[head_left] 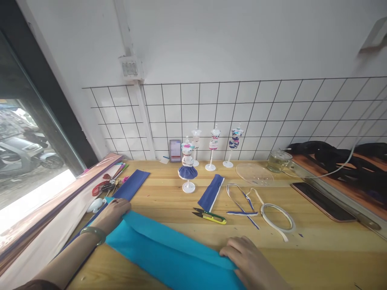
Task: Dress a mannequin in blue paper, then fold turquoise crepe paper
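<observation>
Currently left hand (113,210) lies flat, fingers extended, pressing the far-left end of the turquoise fabric (163,251); right hand (246,253) flat on its near-right fold, neither gripping. Fabric sits folded at the near table (302,257) edge; judged light, limp, likely to slide, best pinched at corners. Right, far: glass cup (278,160), possibly holding pale liquid; thread snips (211,216) beyond the fabric.

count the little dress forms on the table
4. One stands in front wearing a blue skirt; three line up behind it by the tiled wall: left, middle, right. None seem hidden.
</observation>
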Motion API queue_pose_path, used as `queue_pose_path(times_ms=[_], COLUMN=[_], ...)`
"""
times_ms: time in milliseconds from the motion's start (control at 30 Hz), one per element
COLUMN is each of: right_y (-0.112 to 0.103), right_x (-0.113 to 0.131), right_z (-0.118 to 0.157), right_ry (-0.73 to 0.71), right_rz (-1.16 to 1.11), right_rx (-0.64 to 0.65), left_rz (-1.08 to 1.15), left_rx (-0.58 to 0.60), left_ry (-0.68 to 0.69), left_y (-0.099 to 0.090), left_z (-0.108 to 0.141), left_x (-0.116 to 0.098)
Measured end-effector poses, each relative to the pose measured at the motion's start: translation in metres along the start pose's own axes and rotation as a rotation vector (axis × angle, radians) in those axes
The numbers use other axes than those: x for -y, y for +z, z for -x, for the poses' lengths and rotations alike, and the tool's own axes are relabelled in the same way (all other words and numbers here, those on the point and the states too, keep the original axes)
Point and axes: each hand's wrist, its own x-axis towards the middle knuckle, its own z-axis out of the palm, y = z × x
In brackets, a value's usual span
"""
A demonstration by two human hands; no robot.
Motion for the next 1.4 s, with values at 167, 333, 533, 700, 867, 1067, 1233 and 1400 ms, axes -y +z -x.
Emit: queue_pose_path(times_ms=[167,333,533,700,867,1067,1233,1400], right_y=[0.002,0.000,0.001,0.003,-0.004,-0.005,-0.005,-0.007], right_x=[0.001,0.004,0.006,0.000,-0.001,-0.006,-0.007,-0.005], right_z=[0.009,0.013,0.015,0.020,0.024,0.022,0.020,0.023], right_ry=[-0.100,-0.148,-0.162,-0.222,-0.308,-0.345,-0.401,-0.416], right_rz=[0.110,0.184,0.196,0.238,0.287,0.315,0.341,0.410], right_rx=[-0.164,-0.177,-0.141,-0.141,-0.210,-0.282,-0.361,-0.347], left_rz=[-0.011,-0.021,-0.056,-0.086,-0.141,-0.262,-0.274,-0.239], left_rx=[-0.039,-0.027,0.026,0.071,0.063,-0.110,-0.218,-0.123], left_ry=[-0.011,-0.035,-0.065,-0.065,-0.051,0.000,0.048,-0.026], left_y=[0.004,0.015,0.028,0.030,0.035,0.054,0.062,0.057], left_z=[0.011,0.022,0.031,0.038,0.051,0.067,0.073,0.071], left_x=[-0.002,0.011,0.030,0.034,0.035,0.048,0.056,0.053])
